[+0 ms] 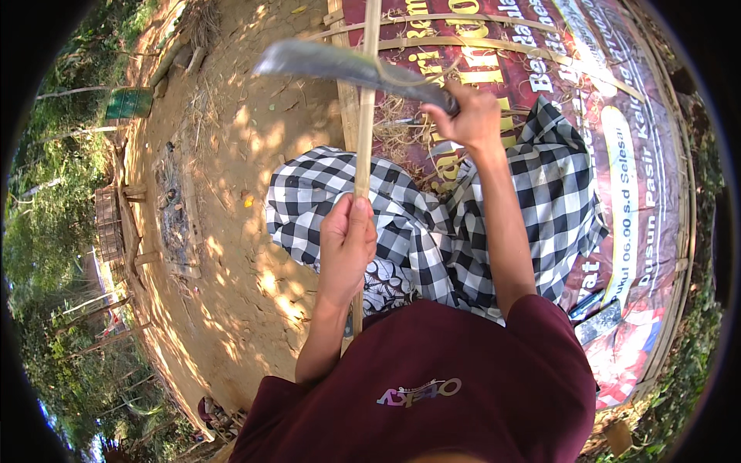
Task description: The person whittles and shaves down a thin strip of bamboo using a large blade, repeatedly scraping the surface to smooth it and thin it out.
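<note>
Gripped tight in the left hand (347, 235), the long pale bamboo strip (365, 116) stood nearly upright, running from the lap toward twelve o'clock, the fingers wrapped fully round its lower part. The right hand (469, 116), at about one o'clock from the left, was closed round the handle of a broad grey curved blade (340, 65), whose flat swept out toward eleven o'clock and crossed the strip high up, apparently touching it. Below both hands lay a black-and-white checked cloth (432, 224) over the knees, and beyond it, from one to four o'clock, a red printed banner sheet (648, 154) edged with a bamboo frame (683, 201); bare sunlit earth (231, 154) spread toward nine o'clock. To work the strip well, it seemed wise to keep the lower fist steady and well under the cutting line, hold the blade at a shallow angle to the grain, and draw it away from the body in light, even passes.
</note>
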### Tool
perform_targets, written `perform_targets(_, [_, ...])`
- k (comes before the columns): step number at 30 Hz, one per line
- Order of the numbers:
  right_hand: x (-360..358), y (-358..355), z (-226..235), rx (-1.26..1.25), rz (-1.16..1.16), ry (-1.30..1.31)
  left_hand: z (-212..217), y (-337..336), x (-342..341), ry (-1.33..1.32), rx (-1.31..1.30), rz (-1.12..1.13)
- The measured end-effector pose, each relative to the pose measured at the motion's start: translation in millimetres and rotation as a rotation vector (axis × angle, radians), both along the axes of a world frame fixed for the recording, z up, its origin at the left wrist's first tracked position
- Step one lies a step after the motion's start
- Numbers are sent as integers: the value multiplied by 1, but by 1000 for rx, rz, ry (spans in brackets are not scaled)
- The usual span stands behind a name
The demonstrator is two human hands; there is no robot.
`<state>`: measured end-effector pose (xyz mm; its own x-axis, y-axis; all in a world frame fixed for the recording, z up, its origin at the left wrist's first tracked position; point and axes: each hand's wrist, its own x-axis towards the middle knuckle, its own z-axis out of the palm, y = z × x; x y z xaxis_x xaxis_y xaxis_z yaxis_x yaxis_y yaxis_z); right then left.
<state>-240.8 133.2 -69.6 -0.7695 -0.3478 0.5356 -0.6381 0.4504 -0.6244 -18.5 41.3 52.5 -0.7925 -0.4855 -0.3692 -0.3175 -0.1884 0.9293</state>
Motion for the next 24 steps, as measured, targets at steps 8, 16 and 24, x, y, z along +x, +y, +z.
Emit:
perform_targets(8, [-119, 96, -52, -925, -490, -851, 1, -26, 109, -283, 263, 178])
perform_targets(16, [-40, 6, -19, -677, 42, -686, -32, -33, 73, -248, 160, 108])
perform_targets(24, [34, -40, 31, -650, 310, -651, -59, -8, 66, -201, -163, -69])
